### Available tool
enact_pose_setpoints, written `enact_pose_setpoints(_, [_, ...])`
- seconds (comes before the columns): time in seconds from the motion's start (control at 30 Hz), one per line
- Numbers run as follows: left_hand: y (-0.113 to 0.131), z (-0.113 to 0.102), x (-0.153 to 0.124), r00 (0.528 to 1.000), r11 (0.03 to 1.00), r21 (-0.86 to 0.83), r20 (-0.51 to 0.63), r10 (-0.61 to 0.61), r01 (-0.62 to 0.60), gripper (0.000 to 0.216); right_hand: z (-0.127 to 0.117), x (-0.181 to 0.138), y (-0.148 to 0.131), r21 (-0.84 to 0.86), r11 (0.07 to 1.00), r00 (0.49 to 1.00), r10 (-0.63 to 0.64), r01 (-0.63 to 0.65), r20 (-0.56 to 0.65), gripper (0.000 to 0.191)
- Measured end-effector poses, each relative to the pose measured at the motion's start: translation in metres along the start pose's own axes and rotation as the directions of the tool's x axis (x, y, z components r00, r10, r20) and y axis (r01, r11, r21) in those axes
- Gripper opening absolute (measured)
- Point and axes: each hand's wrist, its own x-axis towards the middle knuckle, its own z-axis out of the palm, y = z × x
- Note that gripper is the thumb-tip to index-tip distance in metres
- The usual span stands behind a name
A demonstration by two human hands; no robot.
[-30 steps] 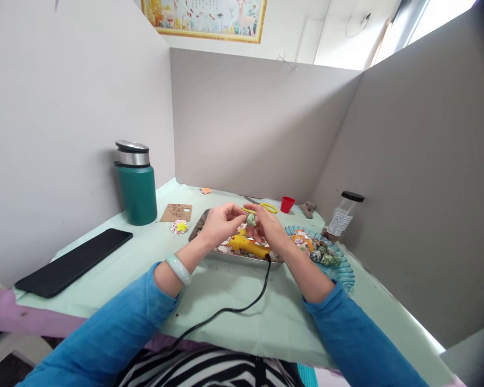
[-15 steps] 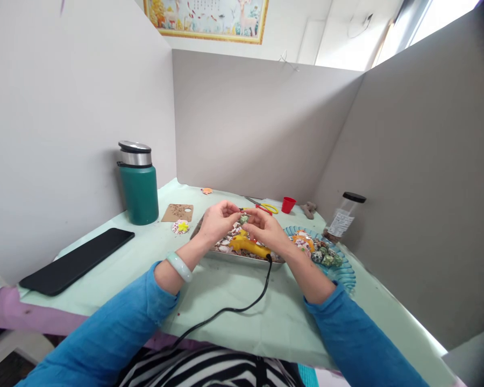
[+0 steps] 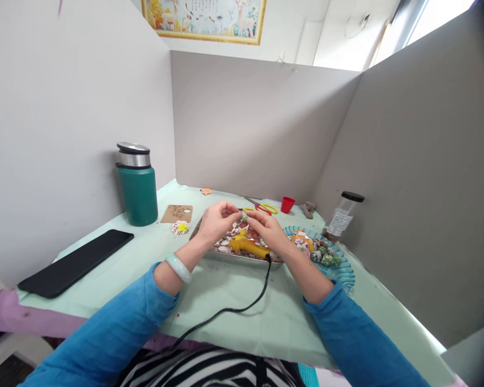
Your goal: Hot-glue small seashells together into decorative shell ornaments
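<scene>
Green piece (image 3: 244, 217) pinched between two hands above a metal tray (image 3: 234, 257)

The metal tray is filled with small whitish and reddish-brown, shell-like bits. A yellow glue gun (image 3: 248, 245) lies across them, its black cord (image 3: 242, 309) running out over the tray's near edge. Just right of the tray, a blue ribbed plate (image 3: 349, 274) bears orange and white pieces along with dark, speckled and green stones. Beyond that plate stands a clear jar (image 3: 341, 215) with a black lid; something brown shows at its bottom. Past the tray's far right corner is a red cup (image 3: 287, 205), its contents hidden. Well left of the tray stands a green bottle (image 3: 137, 193), lidded.

The green piece is small, roundish and pale with mottling, partly covered by fingertips; finer detail is too small to tell. The left hand (image 3: 218, 221) has thumb and forefinger closed on its left side, the right hand (image 3: 265, 228) likewise on its right.
</scene>
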Motion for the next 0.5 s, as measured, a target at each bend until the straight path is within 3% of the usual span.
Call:
enact_pose_setpoints(0.33, [0.010,0.000,-0.003,0.999,0.993,-0.111,0.029,-0.040,0.043,0.020,-0.002,-0.002,-0.004,0.161,0.987,1.000,0.025,-0.026,0.007,0.028])
enact_pose_setpoints(0.5, [0.004,-0.003,-0.002,0.997,0.995,0.072,0.024,0.070,-0.071,0.019,-0.004,-0.002,-0.006,0.284,0.957,0.997,0.048,-0.061,0.052,0.026])
